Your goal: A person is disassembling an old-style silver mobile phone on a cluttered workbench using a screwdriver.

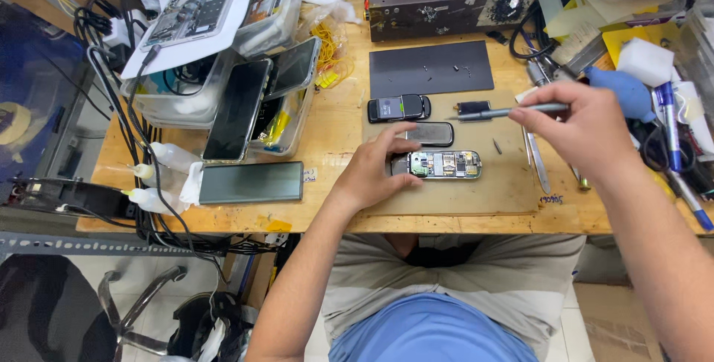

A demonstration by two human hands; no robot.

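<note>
The left hand (375, 172) lies on the tan work mat (513, 191), fingers curled loosely against the left end of the small opened phone with its circuit board exposed (444, 164), steadying it. The right hand (587, 128), further right, pinches a slim grey metal screwdriver (509, 112) pointing left. Its tip is too small to make out; the fingertips hide its handle end.

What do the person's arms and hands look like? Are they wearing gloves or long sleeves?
No gloves and no long sleeves. Both the left hand and the right hand are bare, and both forearms are uncovered all the way to the picture's edge. No watch, ring or bracelet shows on either one. Below the arms you can see a blue shirt and grey-beige trousers.
</note>
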